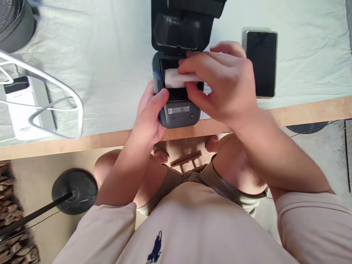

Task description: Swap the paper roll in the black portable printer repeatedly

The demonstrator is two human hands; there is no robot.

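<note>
A small dark grey label printer (178, 117) is at the table's front edge, its black lid (178, 31) swung up and back. My left hand (151, 113) wraps around the printer's left side, thumb on the front rim. Inside the open compartment lies a white paper roll (173, 77). The fingers of my right hand (222, 80) pinch this roll from the right, over the compartment. The right end of the roll is hidden behind those fingers.
To the right lies a dark-screened phone (261, 64). On the left are a white power bank (26, 110) with a looped white cable (78, 113) and a round black object (16, 25). A black stand base (74, 190) rests on the floor below the table edge (115, 137).
</note>
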